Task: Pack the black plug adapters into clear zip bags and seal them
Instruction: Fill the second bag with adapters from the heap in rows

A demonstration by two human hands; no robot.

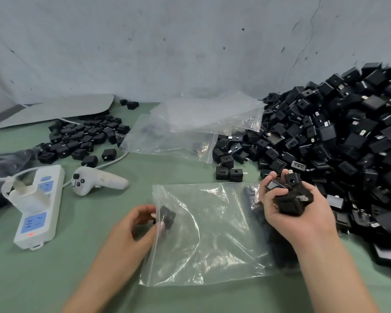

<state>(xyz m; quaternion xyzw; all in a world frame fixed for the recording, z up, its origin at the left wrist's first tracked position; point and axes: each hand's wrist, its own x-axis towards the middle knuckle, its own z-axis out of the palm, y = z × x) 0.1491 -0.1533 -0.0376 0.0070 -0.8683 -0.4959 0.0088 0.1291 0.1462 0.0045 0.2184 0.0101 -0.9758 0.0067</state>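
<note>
Head view. Lower centre, flat on the green bench (pixel 32 279): a clear plastic zip bag (pixel 212 240), mouth turned to the left. At that mouth, left hand (pixel 131 224), grip clamped by the fingertips on a single black plug adapter (pixel 167 216), partly inside the bag. Right of centre, over the bag's right edge, right hand (pixel 298 206), palm up, grip curled round a handful of black cube-shaped plug adapters (pixel 291 197). Filling the right of the frame, a big heap of black plug adapters (pixel 325 132); upper left, a smaller heap (pixel 81 136). Upper centre, loose clear bags (pixel 190 123). Lower left, a white power strip (pixel 38 206), with a white handheld controller (pixel 95 179) just beside.
</note>
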